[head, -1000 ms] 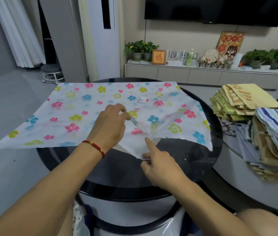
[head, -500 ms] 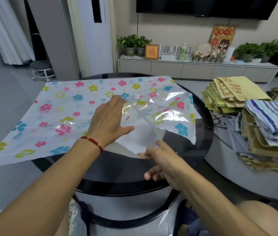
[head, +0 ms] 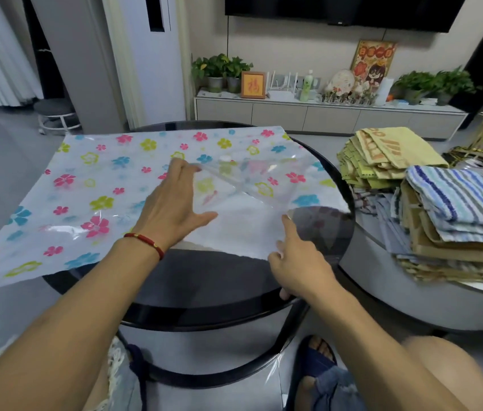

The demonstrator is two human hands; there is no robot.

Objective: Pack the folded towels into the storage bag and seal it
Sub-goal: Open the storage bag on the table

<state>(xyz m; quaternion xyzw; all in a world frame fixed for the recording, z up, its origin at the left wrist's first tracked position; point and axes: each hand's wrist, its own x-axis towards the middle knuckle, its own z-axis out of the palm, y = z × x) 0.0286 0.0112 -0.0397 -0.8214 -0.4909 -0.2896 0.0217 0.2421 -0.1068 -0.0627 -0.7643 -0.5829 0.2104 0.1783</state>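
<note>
The storage bag [head: 92, 179], plastic printed with coloured flowers, lies spread over the round black table [head: 204, 312] with its mouth toward me. My left hand [head: 172, 206] reaches into the mouth and its fingertips hold the clear upper layer raised. My right hand [head: 296, 262] holds the white lower layer at its near edge, index finger stretched out flat on it. The folded towels sit outside the bag on a lower table to the right: a yellow-green stack [head: 382, 155] and a pile topped by a blue striped towel [head: 459, 200].
The bag's left side overhangs the table edge. A white valve cap [head: 225, 158] sits on the bag's far part. A grey-rimmed side table [head: 412, 304] carries the towels. A TV cabinet [head: 323, 114] with plants stands behind, and a stool [head: 55, 114] at far left.
My left hand has lifted the bag's clear upper layer and slid farther in. The right hand shifted right along the lower edge, and the mouth now gapes wider.
</note>
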